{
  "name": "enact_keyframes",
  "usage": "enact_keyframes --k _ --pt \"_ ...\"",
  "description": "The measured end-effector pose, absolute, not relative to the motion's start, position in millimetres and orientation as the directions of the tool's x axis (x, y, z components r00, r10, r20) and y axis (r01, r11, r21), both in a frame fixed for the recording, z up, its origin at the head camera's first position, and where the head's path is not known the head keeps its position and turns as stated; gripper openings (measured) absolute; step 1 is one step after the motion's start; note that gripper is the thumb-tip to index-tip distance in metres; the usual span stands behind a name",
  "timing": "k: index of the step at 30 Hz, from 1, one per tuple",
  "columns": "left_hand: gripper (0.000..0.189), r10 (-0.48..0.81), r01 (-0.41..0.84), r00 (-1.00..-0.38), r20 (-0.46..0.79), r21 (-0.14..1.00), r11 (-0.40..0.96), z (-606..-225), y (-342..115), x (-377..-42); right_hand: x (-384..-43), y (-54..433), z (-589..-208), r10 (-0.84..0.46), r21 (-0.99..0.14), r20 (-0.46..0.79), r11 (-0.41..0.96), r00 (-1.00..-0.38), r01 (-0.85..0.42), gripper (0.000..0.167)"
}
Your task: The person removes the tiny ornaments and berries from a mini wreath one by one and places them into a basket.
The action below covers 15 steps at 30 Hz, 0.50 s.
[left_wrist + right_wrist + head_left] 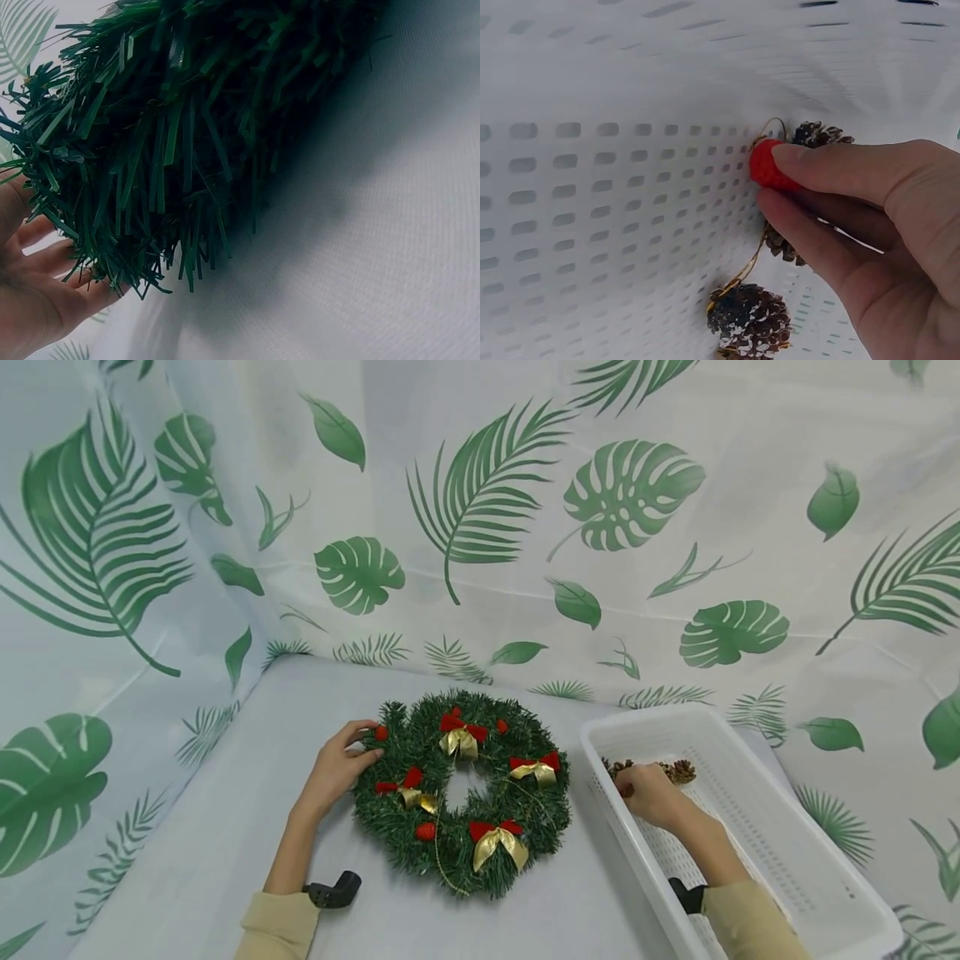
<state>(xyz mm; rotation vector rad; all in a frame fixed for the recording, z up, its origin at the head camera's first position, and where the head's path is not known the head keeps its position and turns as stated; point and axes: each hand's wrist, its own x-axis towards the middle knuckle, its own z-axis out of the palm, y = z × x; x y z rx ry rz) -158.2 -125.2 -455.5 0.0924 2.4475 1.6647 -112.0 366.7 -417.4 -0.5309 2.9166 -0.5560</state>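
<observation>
A green tinsel wreath (543, 810) lies on the table, decorated with red-and-gold bows (501, 845) and small red berry ornaments (425, 832). My left hand (341, 763) grips its left edge beside one red berry; in the left wrist view the fingers (52, 259) reach into the green strands, which hide their tips. Inside the white basket (810, 868), my right hand (654, 795) pinches a red berry ornament (769, 163) between thumb and fingers. A thin gold loop rises from that ornament. Pine cones (751, 319) with gold cords lie close below and behind the fingers.
The basket has tall perforated walls (592, 187) and stands right of the wreath. A white cloth (225, 827) covers the table. Leaf-printed curtains (487, 510) hang behind and to the left.
</observation>
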Motion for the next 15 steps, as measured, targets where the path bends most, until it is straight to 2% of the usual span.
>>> enact_keyframes --k 15 --pt "0.054 0.148 -0.059 -0.981 -0.122 0.925 0.375 -457.4 -126.3 -159.1 -110.3 366.5 -411.0 -0.374 -0.375 -0.013 0.862 -0.927 -0.342 0.014"
